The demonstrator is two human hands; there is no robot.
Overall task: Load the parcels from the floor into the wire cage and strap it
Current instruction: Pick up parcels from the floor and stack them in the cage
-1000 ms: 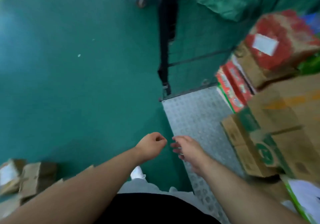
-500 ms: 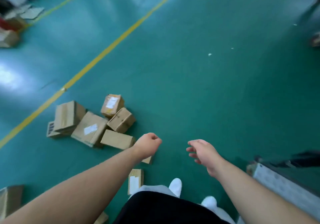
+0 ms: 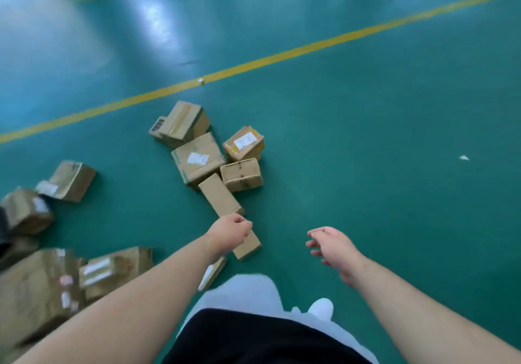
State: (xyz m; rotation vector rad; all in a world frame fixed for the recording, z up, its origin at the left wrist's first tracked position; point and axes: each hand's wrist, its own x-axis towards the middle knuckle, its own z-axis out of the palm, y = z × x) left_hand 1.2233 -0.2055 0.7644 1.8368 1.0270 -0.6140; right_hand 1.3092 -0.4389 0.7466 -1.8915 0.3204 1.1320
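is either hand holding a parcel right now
No, the left hand is curled on nothing over the long parcel, and the right hand hangs open over the floor.

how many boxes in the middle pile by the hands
8: taped box and barcode box at the back, large labelled box, yellow-taped box, small box, long box, half-hidden box at the left hand, flat parcel nearest. Others may be hidden.

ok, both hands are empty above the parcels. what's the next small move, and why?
Probably lower the left hand onto the long narrow box that it overlaps in this view, and grip it. That box lies at the near end of the cluster with nothing stacked on it. Neither hand holds anything, and the right hand hangs open alongside, free to help.
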